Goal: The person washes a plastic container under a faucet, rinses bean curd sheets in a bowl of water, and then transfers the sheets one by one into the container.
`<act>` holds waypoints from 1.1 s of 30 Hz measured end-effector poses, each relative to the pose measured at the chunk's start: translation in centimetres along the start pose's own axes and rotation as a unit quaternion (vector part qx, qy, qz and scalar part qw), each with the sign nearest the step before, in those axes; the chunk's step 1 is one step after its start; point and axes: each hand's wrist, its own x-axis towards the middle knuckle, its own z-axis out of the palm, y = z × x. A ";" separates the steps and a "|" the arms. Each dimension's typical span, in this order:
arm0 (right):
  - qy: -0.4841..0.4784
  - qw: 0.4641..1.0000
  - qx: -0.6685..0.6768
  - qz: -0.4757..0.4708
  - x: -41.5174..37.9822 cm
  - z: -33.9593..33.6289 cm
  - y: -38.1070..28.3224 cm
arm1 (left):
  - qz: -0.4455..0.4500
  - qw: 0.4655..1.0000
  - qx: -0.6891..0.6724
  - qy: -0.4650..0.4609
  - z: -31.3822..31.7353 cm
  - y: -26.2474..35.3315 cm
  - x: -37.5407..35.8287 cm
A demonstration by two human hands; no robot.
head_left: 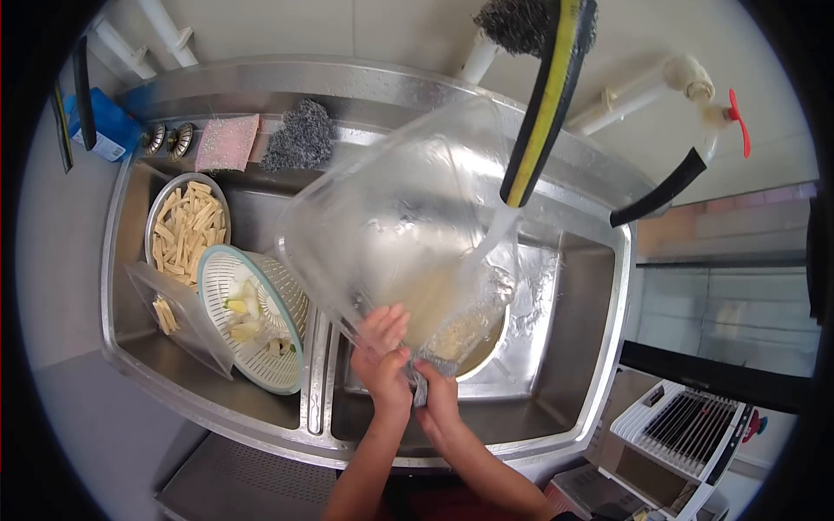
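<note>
A large clear plastic container [382, 200] is tilted over the right basin, its near corner at my hands. My left hand [382, 360] grips its near rim, the fingers showing through the clear wall. Beside it, my right hand [437, 395] is closed on a grey scrubber [423, 382] at the same corner. Water [493, 236] runs from a black hose with a yellow stripe [543, 113] into the container. Behind and below the container, a round vessel [495, 352] shows only in part.
In the left basin stand a metal bowl of pale sticks [187, 227], a green-white colander with vegetable pieces [291, 347] and a clear tray [204, 334]. A pink sponge [228, 143] and steel wool [300, 137] lie on the back ledge. A metal divider [318, 382] separates the basins.
</note>
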 end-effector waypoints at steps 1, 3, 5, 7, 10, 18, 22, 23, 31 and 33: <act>-0.005 1.000 -0.004 -0.003 -0.1 -0.4 -0.3 | 0.004 1.000 -0.005 0.002 0.2 -0.3 0.2; -0.024 0.996 -0.086 0.022 -0.8 -1.7 -1.9 | -0.067 0.998 -0.016 -0.006 0.1 -0.6 0.2; 0.099 0.987 -0.118 -0.036 -1.1 -2.9 -3.9 | -0.096 0.995 -0.040 0.006 0.2 -0.6 0.3; 0.089 0.946 -0.216 -0.225 0.8 -6.9 -7.4 | -0.128 0.989 -0.067 0.015 0.0 -1.3 0.5; 0.065 0.849 -0.337 -0.402 -1.5 -4.4 -13.4 | -0.194 0.970 -0.140 0.038 -0.9 -3.3 0.5; -0.310 0.417 -0.749 -0.410 2.5 1.0 -11.1 | -0.219 0.972 -0.080 0.037 0.3 -4.8 0.5; -0.294 0.294 -0.765 -0.492 6.6 6.2 -9.6 | -0.216 0.965 -0.120 0.088 1.1 -5.4 0.2; -0.289 0.300 -0.751 -0.513 8.2 8.1 -10.1 | -0.246 0.955 -0.137 0.097 1.4 -4.8 0.2; -0.084 0.334 -0.779 -0.523 9.6 4.9 -11.4 | -0.252 0.956 -0.121 0.087 1.4 -3.6 0.5; -0.111 0.334 -0.796 -0.492 7.8 5.7 -9.3 | -0.215 0.960 -0.139 0.115 1.8 -5.3 0.4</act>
